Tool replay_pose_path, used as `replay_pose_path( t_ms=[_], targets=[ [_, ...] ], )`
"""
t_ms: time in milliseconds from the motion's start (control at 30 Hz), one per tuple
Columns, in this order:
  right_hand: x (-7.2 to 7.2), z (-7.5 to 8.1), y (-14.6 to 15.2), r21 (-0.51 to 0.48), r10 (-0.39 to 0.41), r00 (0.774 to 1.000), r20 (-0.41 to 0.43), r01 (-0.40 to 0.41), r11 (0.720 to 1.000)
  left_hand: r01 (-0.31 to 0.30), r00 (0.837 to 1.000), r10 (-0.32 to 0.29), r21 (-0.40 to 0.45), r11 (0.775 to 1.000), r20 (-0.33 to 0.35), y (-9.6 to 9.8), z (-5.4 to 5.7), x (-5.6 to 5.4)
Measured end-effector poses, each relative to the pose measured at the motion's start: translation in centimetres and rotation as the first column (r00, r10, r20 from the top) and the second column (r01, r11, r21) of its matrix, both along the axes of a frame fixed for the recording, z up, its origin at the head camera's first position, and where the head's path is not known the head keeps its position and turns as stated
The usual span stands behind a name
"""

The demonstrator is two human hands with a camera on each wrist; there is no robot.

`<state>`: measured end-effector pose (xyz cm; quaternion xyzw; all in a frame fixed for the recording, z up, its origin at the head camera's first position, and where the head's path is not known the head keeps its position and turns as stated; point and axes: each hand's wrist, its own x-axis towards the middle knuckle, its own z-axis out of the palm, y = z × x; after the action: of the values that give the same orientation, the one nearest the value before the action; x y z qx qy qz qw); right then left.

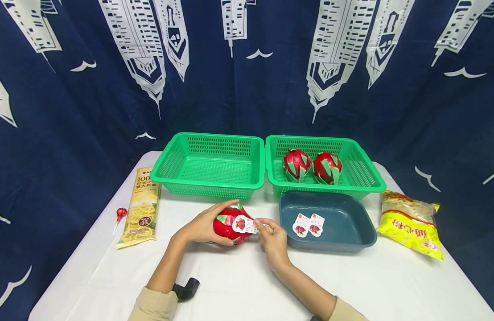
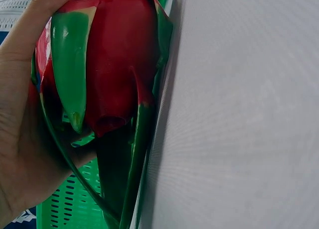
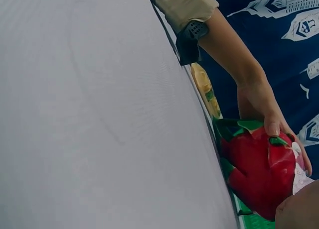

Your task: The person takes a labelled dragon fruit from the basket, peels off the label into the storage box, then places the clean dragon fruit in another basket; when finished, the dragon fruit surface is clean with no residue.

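Observation:
My left hand (image 1: 203, 226) grips a red dragon fruit (image 1: 224, 228) with green scales, low over the white table in front of the baskets. In the left wrist view the thumb and fingers wrap around the fruit (image 2: 119, 50), its long green scales hanging down. My right hand (image 1: 274, 243) pinches one end of a white label (image 1: 243, 224) printed with a dragon fruit picture. The label's rounded end lies against the side of the fruit facing the head camera. In the right wrist view the right hand (image 3: 301, 209) shows only partly, at the lower edge.
Two dragon fruits (image 1: 297, 164) sit in the right green basket (image 1: 361, 178); beside it is another green basket (image 1: 211, 183). Two labels (image 1: 300, 225) hang over the near rim of a dark blue tub (image 1: 339, 244). Noodle pack (image 1: 142, 207) and lollipop (image 1: 121, 213) lie left, a yellow bag (image 1: 409, 225) right.

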<state>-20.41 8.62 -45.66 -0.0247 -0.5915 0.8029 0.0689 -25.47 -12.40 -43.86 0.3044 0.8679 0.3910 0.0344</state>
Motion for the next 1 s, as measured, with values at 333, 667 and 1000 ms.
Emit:
replay_pose_path(
  t_ms=[333,667,1000],
  targets=[
    [1.4,1.6,0.3,0.001,0.104,0.994,0.039,-0.104,0.995,-0.003,1.0,0.004,-0.014,1.0,0.017,-0.1,-0.1,0.1],
    [2.7,5.1,4.9,-0.033,0.044,0.996,-0.077,-0.046,0.998,0.026,1.0,-0.026,-0.002,1.0,0.008,-0.1,0.1,-0.1],
    [-1.4,8.5,19.7,0.382,0.138,0.99,0.031,-0.139,0.914,0.034,0.999,-0.034,0.019,0.999,0.028,-0.1,-0.1,-0.3]
  ],
)
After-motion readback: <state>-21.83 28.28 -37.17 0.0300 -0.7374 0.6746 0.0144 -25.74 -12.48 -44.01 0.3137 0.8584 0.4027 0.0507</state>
